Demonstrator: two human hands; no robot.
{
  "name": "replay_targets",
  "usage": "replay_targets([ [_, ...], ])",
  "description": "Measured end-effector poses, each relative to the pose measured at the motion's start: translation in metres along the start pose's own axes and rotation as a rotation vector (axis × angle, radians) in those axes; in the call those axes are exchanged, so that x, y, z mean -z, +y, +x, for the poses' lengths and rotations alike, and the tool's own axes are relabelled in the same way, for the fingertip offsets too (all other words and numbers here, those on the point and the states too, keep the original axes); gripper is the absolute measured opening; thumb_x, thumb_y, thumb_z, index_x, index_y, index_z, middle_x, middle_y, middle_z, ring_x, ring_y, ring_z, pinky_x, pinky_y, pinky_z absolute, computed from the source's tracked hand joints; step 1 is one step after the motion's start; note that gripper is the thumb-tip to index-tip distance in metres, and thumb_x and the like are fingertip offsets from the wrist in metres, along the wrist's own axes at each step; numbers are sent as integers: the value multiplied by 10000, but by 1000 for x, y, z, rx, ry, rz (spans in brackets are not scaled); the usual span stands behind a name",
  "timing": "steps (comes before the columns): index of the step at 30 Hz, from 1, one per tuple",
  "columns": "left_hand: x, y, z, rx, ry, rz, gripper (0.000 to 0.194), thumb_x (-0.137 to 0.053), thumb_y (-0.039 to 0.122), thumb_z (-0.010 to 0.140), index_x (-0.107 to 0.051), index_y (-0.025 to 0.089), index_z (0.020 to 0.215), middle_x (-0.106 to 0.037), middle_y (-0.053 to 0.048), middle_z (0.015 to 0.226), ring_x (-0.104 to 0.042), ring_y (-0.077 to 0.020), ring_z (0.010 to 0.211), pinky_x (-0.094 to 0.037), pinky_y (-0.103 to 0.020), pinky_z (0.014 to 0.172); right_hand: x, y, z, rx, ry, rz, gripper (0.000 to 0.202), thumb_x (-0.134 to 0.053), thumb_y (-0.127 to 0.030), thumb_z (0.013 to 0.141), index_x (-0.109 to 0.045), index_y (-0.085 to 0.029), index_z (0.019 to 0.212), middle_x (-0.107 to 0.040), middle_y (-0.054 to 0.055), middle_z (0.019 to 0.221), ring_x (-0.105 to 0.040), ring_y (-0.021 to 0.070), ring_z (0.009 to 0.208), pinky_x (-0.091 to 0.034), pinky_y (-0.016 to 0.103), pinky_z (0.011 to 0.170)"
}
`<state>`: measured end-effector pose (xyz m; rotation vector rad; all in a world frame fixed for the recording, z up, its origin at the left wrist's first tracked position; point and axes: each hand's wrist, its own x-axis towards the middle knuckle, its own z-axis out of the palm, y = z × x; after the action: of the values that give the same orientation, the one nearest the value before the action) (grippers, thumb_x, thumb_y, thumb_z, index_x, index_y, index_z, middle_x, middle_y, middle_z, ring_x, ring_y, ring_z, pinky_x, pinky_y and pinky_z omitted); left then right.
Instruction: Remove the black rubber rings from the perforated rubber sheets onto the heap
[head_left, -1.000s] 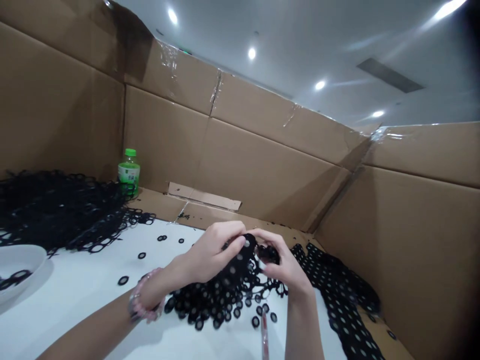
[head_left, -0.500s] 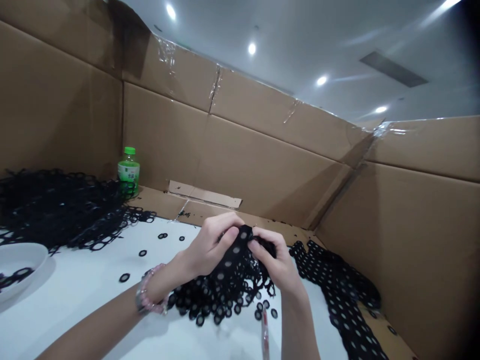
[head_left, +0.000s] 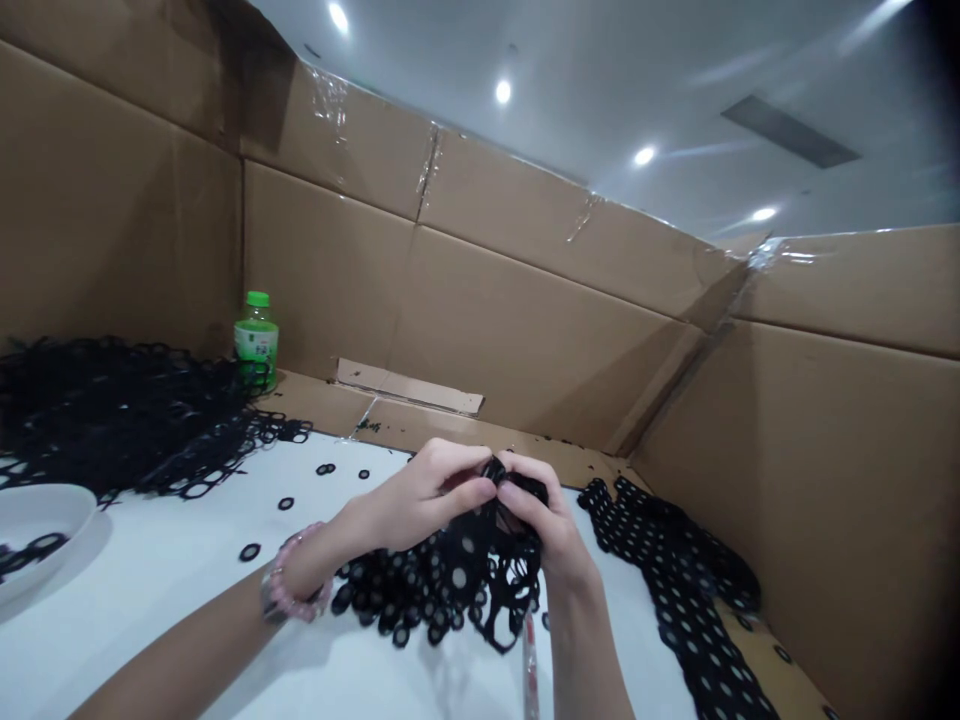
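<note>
My left hand pinches the top of a black sheet dotted with pale round spots between thumb and fingers. Close against it, my right hand is closed on the same sheet, its thumb nearly touching my left thumb. Below the right hand dangles black webbing with open holes, joined to the sheet as far as I can see. A heap of small black rings lies on the white tabletop beneath the hands. The exact spot between the fingertips is partly hidden.
At left are a tangled black webbing pile, a green bottle and a white bowl with black pieces inside. Spotted black sheets lie at right. A thin red-and-clear object is in front. Cardboard walls surround the table.
My hands have come closer together at the sheet. The spotted part has turned and folded narrower, and the holed webbing now hangs lower beneath my right hand.
</note>
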<state>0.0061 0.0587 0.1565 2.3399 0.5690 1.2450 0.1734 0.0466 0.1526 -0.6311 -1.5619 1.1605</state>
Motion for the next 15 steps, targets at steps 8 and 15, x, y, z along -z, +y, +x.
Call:
replay_targets([
  [8, -22, -10, 3, 275, 195, -610, 323, -322, 328, 864, -270, 184, 580, -251, 56, 542, -226, -75, 476, -210, -213, 449, -1, 4, 12, -121, 60, 293, 160, -673, -334, 628, -580, -204, 642, -429, -59, 483, -323, 76, 401, -280, 207, 384],
  [15, -24, -36, 10, 379, 109, -763, 334, -395, 357, 815, -237, 192, 571, -201, 81, 541, -147, -48, 448, -100, -202, 421, 2, 20, 27, -81, 311, 419, 135, -587, -321, 675, -528, -202, 650, -393, -64, 460, -321, 85, 382, -322, 216, 384],
])
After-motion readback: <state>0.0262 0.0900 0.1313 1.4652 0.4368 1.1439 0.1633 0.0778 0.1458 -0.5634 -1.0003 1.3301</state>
